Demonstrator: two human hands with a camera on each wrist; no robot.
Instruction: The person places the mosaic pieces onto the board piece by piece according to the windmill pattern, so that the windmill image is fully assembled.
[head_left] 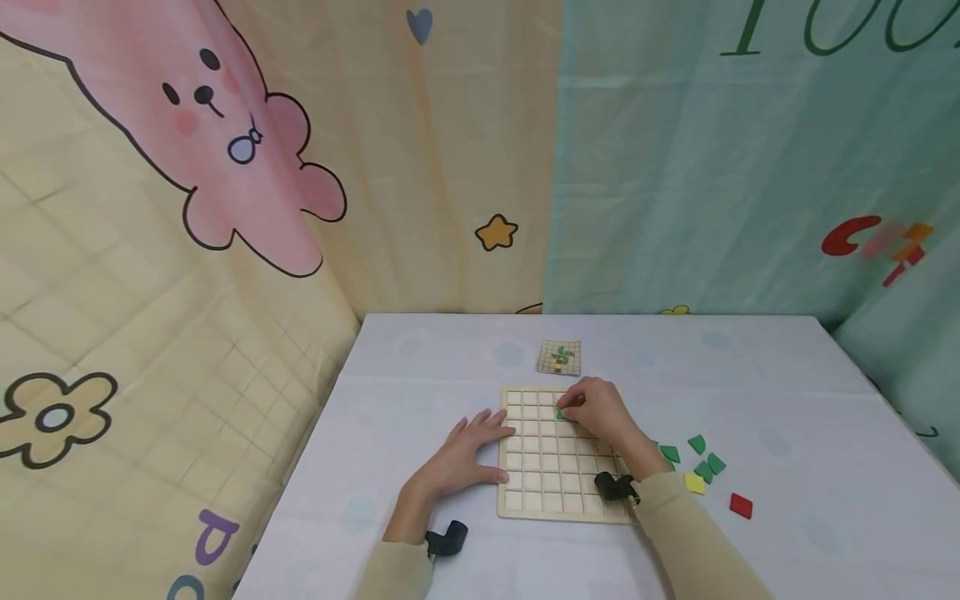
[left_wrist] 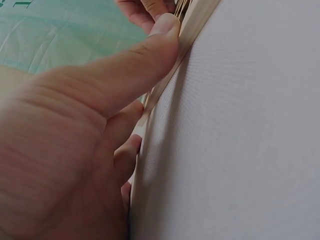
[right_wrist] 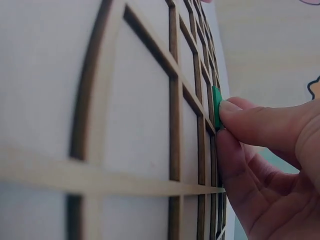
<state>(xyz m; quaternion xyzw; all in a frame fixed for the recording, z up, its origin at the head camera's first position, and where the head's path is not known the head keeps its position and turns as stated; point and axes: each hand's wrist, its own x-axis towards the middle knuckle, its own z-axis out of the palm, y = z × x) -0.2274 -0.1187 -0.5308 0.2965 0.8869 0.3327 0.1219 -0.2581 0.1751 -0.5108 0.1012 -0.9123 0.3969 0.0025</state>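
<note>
A pale wooden grid board (head_left: 532, 500) lies on the white table, divided by raised strips into square cells. My right hand (head_left: 600, 412) reaches over its upper part. Thumb and fingertips there pinch a small green tile (right_wrist: 216, 107), which sits at the strips of a cell; whether it lies fully inside cannot be told. My left hand (head_left: 461, 458) rests against the board's left edge with fingers spread. In the left wrist view, the left thumb (left_wrist: 145, 65) touches the board's side.
Behind the board lies a small pattern card (head_left: 558, 358) showing a green, brown and yellow design on a grid. Several loose green tiles (head_left: 697, 443), a yellow tile (head_left: 694, 483) and a red tile (head_left: 741, 506) lie to the right. Printed curtains (head_left: 450, 167) hang behind the table.
</note>
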